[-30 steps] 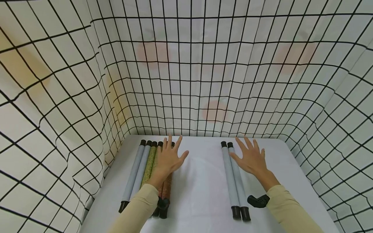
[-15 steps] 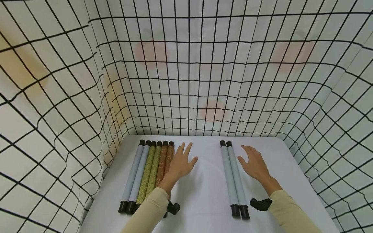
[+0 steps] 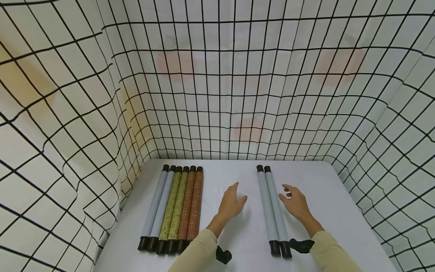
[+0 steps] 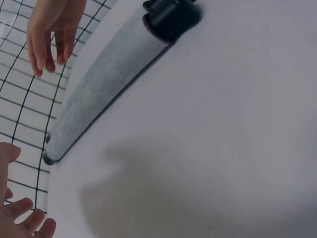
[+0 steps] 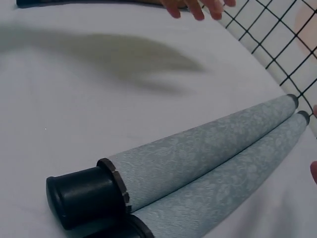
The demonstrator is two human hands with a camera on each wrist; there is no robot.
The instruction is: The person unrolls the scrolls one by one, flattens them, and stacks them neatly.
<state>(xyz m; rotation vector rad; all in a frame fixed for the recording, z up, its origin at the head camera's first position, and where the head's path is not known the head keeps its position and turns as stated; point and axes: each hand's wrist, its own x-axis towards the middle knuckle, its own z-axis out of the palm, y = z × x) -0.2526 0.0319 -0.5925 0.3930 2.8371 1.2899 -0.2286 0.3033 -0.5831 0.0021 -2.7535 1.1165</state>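
Note:
Two pale blue-grey patterned tubes with black end caps, a left one (image 3: 266,204) and a right one (image 3: 276,204), lie side by side on the right of the white table. My left hand (image 3: 230,204) hovers over the table left of this pair, fingers relaxed, holding nothing; its shadow falls on the cloth. Just right of the pair hangs my right hand (image 3: 295,202), fingers loosely bent and empty. In the right wrist view the pair's near caps (image 5: 89,196) and floral surface show up close. The left wrist view has my right hand (image 4: 55,34) beyond the tubes.
On the left lies a row of tubes: two pale grey ones (image 3: 159,207), two yellow-green ones (image 3: 175,206) and two reddish-brown ones (image 3: 192,204), all capped in black. A black wire grid (image 3: 221,94) over white cloth rises around the table's back and sides.
My left hand has moved right, away from the row of tubes and toward the pale pair. My right hand has shifted slightly nearer to me, its spread fingers now bent. The tubes stay put.

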